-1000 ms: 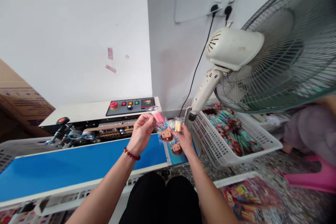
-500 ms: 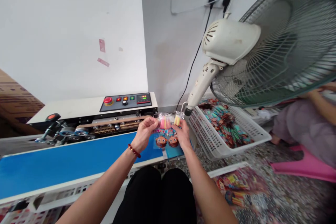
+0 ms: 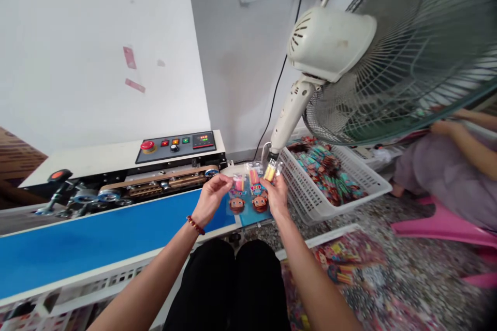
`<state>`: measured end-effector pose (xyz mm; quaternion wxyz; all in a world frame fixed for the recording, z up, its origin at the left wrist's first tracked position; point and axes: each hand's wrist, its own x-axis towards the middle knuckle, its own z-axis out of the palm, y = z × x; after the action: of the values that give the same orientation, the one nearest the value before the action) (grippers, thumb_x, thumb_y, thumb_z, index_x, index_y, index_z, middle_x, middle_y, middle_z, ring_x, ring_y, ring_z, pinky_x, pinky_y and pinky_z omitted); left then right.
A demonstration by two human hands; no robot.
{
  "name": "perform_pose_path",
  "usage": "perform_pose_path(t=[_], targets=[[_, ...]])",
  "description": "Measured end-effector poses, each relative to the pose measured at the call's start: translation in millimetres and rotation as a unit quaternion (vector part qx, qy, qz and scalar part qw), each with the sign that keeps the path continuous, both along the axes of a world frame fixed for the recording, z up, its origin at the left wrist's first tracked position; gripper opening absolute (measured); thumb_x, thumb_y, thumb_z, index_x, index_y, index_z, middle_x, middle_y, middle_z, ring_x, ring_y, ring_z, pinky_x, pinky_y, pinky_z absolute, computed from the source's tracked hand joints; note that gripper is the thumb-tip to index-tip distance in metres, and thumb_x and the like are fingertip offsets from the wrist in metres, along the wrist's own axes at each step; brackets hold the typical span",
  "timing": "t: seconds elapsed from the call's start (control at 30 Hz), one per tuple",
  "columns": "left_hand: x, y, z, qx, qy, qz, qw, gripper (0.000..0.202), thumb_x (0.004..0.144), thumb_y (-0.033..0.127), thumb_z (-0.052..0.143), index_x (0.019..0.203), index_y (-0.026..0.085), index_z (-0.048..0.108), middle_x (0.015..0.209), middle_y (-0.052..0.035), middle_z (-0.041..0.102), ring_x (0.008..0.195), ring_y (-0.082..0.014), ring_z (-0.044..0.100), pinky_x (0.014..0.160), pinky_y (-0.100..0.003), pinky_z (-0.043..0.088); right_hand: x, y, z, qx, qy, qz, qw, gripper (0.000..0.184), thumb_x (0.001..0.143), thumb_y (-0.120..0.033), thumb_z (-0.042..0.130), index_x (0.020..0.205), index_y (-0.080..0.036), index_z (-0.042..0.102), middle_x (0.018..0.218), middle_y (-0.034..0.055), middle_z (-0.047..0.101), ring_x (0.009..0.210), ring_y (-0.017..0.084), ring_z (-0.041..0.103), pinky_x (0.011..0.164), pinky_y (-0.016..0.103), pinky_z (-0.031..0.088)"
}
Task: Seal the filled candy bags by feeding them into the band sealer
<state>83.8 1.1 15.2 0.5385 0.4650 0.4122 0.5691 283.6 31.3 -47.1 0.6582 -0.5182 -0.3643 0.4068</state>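
My left hand (image 3: 212,197) and my right hand (image 3: 276,195) together hold small clear packets (image 3: 248,194) printed with cartoon faces and filled with coloured sticks. Both hands pinch the packets by their top edges. The packets hang just above the right end of a blue conveyor belt (image 3: 97,238). A red bead bracelet (image 3: 194,225) circles my left wrist. Behind the belt runs the sealing machine (image 3: 155,176) with a control panel (image 3: 176,143).
A large standing fan (image 3: 349,57) rises at the right. A white basket (image 3: 334,181) full of packets sits beside the belt's end; another tray of packets (image 3: 341,269) lies on the floor. Another person (image 3: 454,165) sits at far right by a pink stool (image 3: 450,227).
My hands came together and lowered; the packets now hang side by side over the belt's right end. The view has tilted down and to the right.
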Motion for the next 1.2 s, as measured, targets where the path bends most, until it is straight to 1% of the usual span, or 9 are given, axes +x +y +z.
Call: perform_pose_path(t=[0.1,0.2,0.3,0.4,0.5,0.8,0.97,1.1,1.2], targets=[[1,-8,6.7,0.033,0.023,-0.001,0.999,0.031,0.079,0.045,0.081,0.082,0.018,0.067,0.079,-0.0015,0.066,0.074,-0.0135,0.059,0.074,-0.024,0.048,-1,-2,22.4,0.011,0.068,-0.042,0.997,0.034,0.064,-0.037,0.079,0.09,-0.024,0.062,0.076,-0.0057,0.065,0.066,0.015,0.059,0.062,0.027,0.05],[4,-11,8.9,0.039,0.04,-0.023,0.998,0.031,0.081,0.046,0.079,0.082,0.018,0.066,0.077,-0.0015,0.066,0.072,-0.0136,0.059,0.071,-0.024,0.048,1,3,59.3,0.067,0.075,-0.048,0.994,0.038,0.068,-0.036,0.079,0.101,-0.026,0.063,0.088,-0.0036,0.068,0.076,0.016,0.063,0.069,0.028,0.052],[10,-11,13.2,0.048,0.045,-0.026,0.997,0.031,0.083,0.046,0.077,0.081,0.018,0.065,0.076,-0.0012,0.065,0.071,-0.0134,0.058,0.071,-0.024,0.048,-3,6,95.0,0.131,0.017,-0.022,0.991,0.04,0.074,-0.035,0.075,0.11,-0.025,0.062,0.096,-0.0005,0.068,0.086,0.018,0.064,0.077,0.031,0.053],[20,-13,23.1,0.056,0.07,-0.039,0.995,0.031,0.084,0.047,0.074,0.08,0.018,0.063,0.073,-0.0013,0.062,0.067,-0.0139,0.056,0.066,-0.024,0.047,-19,-1,113.3,0.135,-0.107,-0.025,0.985,0.026,0.08,-0.034,0.07,0.103,-0.025,0.063,0.092,0.0004,0.066,0.082,0.018,0.061,0.078,0.032,0.051],[29,-17,32.2,0.052,0.096,-0.046,0.993,0.03,0.085,0.047,0.071,0.078,0.019,0.061,0.07,-0.0011,0.059,0.062,-0.0137,0.052,0.058,-0.024,0.043,-32,-11,114.5,0.109,-0.186,-0.023,0.976,0.02,0.083,-0.034,0.066,0.1,-0.025,0.063,0.089,0.0004,0.065,0.082,0.019,0.06,0.08,0.034,0.05],[18,-19,32.8,0.068,0.114,-0.021,0.991,0.026,0.088,0.043,0.066,0.078,0.019,0.06,0.071,-0.0011,0.057,0.067,-0.014,0.05,0.065,-0.025,0.042,-7,3,110.7,0.119,-0.146,-0.063,0.98,0.025,0.082,-0.035,0.066,0.103,-0.022,0.061,0.091,0.0013,0.063,0.084,0.018,0.058,0.081,0.033,0.049],[25,-26,36.0,0.071,0.183,-0.024,0.98,0.021,0.091,0.039,0.06,0.082,0.02,0.06,0.071,-0.0008,0.058,0.063,-0.0141,0.049,0.062,-0.025,0.04,-23,-11,112.7,0.095,-0.2,-0.048,0.974,0.019,0.082,-0.035,0.065,0.097,-0.024,0.061,0.089,0.0007,0.063,0.084,0.02,0.059,0.082,0.034,0.049],[23,-25,33.9,0.067,0.155,-0.04,0.985,0.025,0.089,0.043,0.064,0.08,0.02,0.06,0.072,-0.0007,0.058,0.064,-0.0141,0.05,0.061,-0.024,0.041,-25,-8,98.5,0.082,-0.137,-0.053,0.986,0.024,0.078,-0.038,0.067,0.097,-0.023,0.061,0.089,0.0005,0.065,0.082,0.02,0.061,0.078,0.033,0.051],[13,-20,24.9,0.008,0.086,-0.026,0.996,0.034,0.082,0.051,0.071,0.079,0.02,0.059,0.068,0.001,0.056,0.059,-0.0122,0.047,0.058,-0.023,0.039,-15,2,78.5,0.032,-0.06,-0.04,0.997,0.029,0.073,-0.039,0.071,0.095,-0.023,0.059,0.085,-0.0008,0.065,0.075,0.019,0.061,0.068,0.03,0.052]])
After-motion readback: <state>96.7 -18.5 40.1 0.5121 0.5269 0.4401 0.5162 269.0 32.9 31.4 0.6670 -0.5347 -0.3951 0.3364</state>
